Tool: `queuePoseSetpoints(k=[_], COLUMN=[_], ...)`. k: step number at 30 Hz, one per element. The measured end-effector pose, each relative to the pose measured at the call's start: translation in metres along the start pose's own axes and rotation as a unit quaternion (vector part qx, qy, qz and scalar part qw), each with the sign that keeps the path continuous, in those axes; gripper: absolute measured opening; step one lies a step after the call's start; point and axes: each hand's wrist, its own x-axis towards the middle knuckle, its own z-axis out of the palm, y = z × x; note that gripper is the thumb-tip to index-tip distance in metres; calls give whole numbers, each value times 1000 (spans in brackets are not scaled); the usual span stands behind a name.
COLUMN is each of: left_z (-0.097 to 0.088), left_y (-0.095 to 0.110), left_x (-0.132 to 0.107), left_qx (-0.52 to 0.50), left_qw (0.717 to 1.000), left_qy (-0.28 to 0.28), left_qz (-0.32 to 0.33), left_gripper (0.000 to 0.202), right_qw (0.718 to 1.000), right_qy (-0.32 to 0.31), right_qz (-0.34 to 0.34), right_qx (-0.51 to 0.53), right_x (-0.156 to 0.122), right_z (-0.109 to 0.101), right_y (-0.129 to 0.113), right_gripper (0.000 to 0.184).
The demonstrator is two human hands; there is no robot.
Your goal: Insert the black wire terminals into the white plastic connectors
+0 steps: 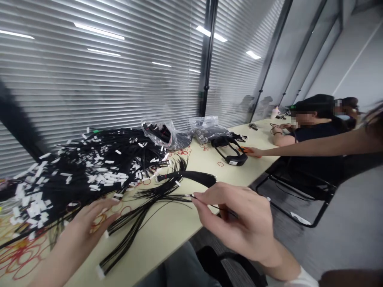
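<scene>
Your right hand [239,223] is raised over the near edge of the table [161,233], thumb and forefinger pinched on the ends of a few thin black wires [176,197]. These run left from your fingertips into a loose bunch of wires [149,203], which spreads across the table between your two hands. Strands of it reach toward you and finish in white plugs [101,272] near the table's front.

Your left hand [79,229] is at the left, its thumb and fingers parted (whether a fingertip touches the wires there, you can't tell from this angle). Colored rubber bands [22,253] lie around it on the table.

Just behind the loose bunch rests a neater black bundle [194,175]. A big heap of black wires [125,143] with white ends fills the far left, and two clear plastic bags [179,139] sit beside it, against the blinds [98,79].

Farther right you have a black headset [236,159], and another person's arm [311,145] stretches in, hand at an orange object [247,150]. Someone in a dark top [317,137] sits beyond.
</scene>
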Motion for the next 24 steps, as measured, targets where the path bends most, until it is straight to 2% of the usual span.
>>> queuePoseSetpoints(k=[1,4,5,7,10,12,17,24], left_z=[-7,-20,-21,-18,-10,-6,-4,-1], left_y=[28,105,123,144,148,145,141,139], left_x=[4,14,17,21,23,22,19,21], left_qx=[-10,-64,-81,-92,-127,-142,-106,-95], left_qw=[1000,993,990,986,983,981,980,980], left_qy=[-7,48,59,51,30,38,79,78], left_qz=[2,83,101,127,131,130,151,157], left_gripper=[32,25,22,21,16,13,13,20], right_qw=[999,988,983,976,976,980,995,999], right_qy=[-11,-47,-52,-57,-65,-67,-42,-31], right_qz=[21,99,120,143,142,127,61,13], right_qx=[23,104,126,152,154,136,60,-9], right_x=[1,4,5,5,5,5,8,14], right_z=[3,10,13,16,22,26,35,43], right_y=[-1,-3,-3,-3,0,1,1,-1], right_gripper=[13,19,22,25,28,31,32,28])
